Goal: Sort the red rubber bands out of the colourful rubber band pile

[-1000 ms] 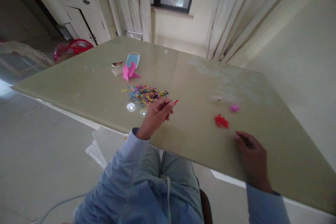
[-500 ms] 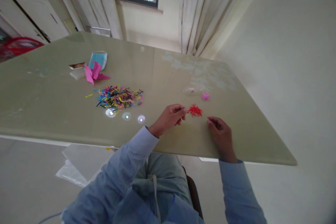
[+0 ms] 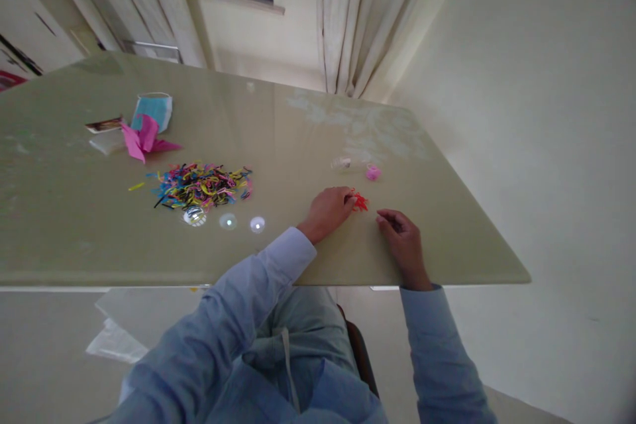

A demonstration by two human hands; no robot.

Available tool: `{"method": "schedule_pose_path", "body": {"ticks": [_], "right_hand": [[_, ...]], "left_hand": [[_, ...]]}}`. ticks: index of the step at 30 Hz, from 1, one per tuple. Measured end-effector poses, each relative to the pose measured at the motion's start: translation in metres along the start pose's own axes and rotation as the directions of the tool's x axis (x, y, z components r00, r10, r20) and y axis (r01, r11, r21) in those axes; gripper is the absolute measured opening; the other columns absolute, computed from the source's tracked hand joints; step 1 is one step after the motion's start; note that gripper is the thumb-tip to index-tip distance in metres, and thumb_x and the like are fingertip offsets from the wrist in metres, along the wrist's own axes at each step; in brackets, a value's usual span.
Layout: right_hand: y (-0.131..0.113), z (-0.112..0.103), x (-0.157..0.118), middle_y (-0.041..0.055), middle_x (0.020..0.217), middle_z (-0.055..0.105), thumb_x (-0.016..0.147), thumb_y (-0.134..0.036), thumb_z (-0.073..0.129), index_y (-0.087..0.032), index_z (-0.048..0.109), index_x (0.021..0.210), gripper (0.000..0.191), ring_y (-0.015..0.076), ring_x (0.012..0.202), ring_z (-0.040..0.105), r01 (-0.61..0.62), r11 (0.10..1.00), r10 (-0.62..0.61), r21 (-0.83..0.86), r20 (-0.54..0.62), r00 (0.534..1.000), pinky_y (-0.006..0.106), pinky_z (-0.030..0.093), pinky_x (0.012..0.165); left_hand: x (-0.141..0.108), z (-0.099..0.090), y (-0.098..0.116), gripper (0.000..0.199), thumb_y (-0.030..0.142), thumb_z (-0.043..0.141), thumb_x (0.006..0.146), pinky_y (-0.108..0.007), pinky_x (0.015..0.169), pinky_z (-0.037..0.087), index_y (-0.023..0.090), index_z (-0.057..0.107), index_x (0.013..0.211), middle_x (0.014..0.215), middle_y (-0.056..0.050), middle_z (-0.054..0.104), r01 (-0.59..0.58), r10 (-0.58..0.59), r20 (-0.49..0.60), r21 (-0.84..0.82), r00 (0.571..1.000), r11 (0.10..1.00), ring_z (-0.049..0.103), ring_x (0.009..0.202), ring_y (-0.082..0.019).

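A small pile of red bands (image 3: 360,201) lies on the greenish table. My left hand (image 3: 332,211) is at the pile's left side, its fingers drawn together and touching the bands; what they hold is too small to tell. To the right of the pile, my right hand (image 3: 401,238) rests near the table's front with thumb and forefinger pinched; anything between them is too small to make out. Behind the pile sit a pink object (image 3: 372,172) and a small clear item (image 3: 342,163). A larger heap of mixed coloured bands (image 3: 203,185) is at the left.
Farther left lie a pink folded paper (image 3: 145,138), a blue face mask (image 3: 155,109), a small picture card (image 3: 104,125) and a clear packet (image 3: 106,142). The table's front edge (image 3: 149,283) runs just before my body. A wall stands on the right.
The view has shifted to the right. My left hand has moved onto the red pile and now covers its left part. My right hand remains pinched beside it.
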State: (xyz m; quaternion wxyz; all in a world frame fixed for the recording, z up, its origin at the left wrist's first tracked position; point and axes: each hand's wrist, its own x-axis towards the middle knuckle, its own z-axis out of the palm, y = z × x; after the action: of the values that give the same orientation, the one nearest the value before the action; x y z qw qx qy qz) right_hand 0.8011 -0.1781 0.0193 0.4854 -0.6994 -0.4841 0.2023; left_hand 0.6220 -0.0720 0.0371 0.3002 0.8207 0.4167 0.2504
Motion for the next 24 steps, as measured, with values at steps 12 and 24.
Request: {"method": "schedule_pose_path", "body": {"ticks": [12,24], "right_hand": [[-0.002,-0.002,-0.001,0.0103,0.092,0.074,0.077,-0.050,0.069,-0.015,0.074,0.097,0.041,0.0213,0.080,0.066,0.000,0.999,0.000,-0.051,0.000,1.000,0.037,0.054,0.077],[-0.052,0.024,-0.005,0.0049,0.075,0.070,0.075,-0.047,0.076,-0.018,0.075,0.092,0.034,0.0167,0.065,0.064,0.033,0.997,-0.039,0.066,0.082,0.996,0.031,0.055,0.065]], "left_hand": [[-0.014,-0.026,-0.035,0.024,0.024,0.051,0.092,-0.029,0.075,0.043,0.014,0.073,0.091,0.089,-0.010,0.072,-0.002,0.001,-0.068,-0.022,0.998,1.000,0.062,0.079,-0.020],[-0.024,-0.048,-0.062,0.026,0.023,0.049,0.092,-0.034,0.085,0.046,0.013,0.072,0.095,0.099,-0.014,0.072,0.030,-0.025,-0.098,0.053,0.995,0.998,0.063,0.092,-0.024]]}}
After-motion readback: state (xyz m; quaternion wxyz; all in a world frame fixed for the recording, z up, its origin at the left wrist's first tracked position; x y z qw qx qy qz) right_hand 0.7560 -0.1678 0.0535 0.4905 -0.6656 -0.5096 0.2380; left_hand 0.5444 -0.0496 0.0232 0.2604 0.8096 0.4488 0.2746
